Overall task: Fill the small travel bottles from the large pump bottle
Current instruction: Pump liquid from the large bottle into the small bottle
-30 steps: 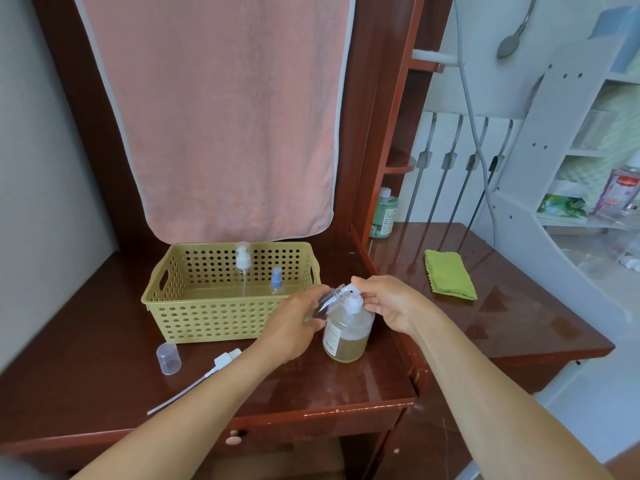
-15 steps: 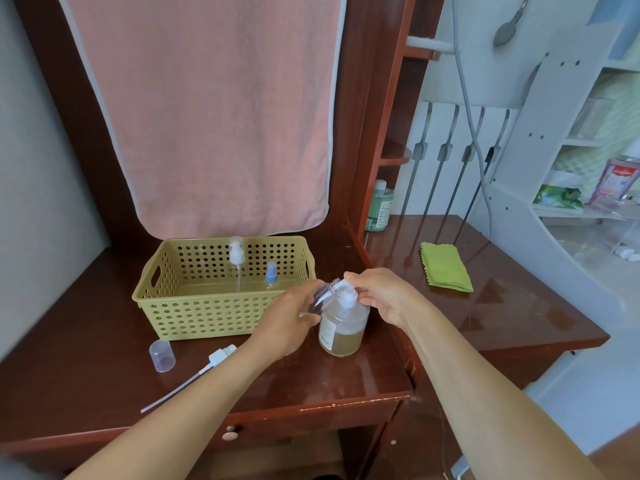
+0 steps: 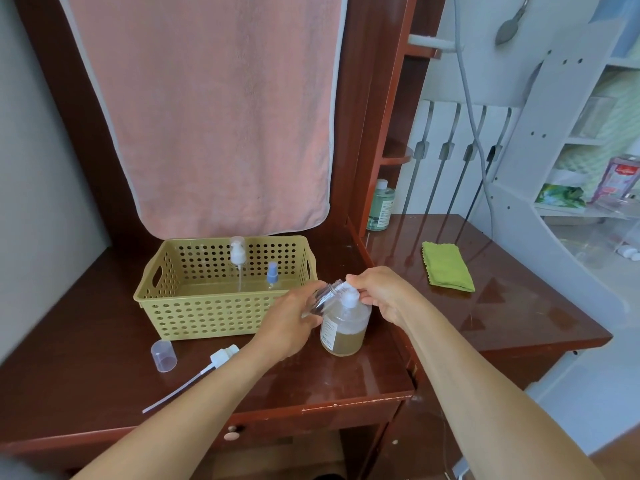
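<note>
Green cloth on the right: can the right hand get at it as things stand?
Probably yes: the green cloth lies in the open beyond the right hand, nothing between them. The hand must first let go of the pump head.

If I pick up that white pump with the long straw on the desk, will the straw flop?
Probably not much: the white pump has a thin straw lying straight on the desk, so it looks springy rather than floppy. It is likely very light, being small plastic. Held by the straw's tip, the bulkier head would probably sag.
</note>
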A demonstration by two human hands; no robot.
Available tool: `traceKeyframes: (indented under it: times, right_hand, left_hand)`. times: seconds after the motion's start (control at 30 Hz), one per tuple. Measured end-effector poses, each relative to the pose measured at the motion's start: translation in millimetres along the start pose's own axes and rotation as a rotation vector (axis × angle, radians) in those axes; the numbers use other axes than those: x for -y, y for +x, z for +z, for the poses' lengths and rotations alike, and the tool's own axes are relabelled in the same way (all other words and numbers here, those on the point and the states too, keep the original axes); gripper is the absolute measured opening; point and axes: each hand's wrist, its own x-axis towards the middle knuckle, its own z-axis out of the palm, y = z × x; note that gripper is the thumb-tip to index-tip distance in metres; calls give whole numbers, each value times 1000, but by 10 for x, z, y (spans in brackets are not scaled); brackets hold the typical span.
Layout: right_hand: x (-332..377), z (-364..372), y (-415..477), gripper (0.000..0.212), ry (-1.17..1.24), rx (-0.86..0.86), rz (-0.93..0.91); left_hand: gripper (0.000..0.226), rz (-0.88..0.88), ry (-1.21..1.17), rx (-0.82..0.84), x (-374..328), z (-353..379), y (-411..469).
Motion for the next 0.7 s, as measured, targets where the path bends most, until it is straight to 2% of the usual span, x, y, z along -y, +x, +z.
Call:
traceKeyframes:
  times: [0.1,0.23,0.53,0.7]
  right_hand:
    - [-15,7,-29,24,22,-15,0]
    - [-2,-45,-87,18,128,106,-5]
    - [-17,-6,-3,18,28,6,2]
    - [-23,-70,-69,21,132,119,-20]
  left_hand:
    - [49,-5,-10,0,8,-4,0]
    - [46,8,-24,-14,1,-38,-7]
    - [47,-7,-10,2,2,-5,0]
    - [47,-1,-17,-15,-9,-39,-2]
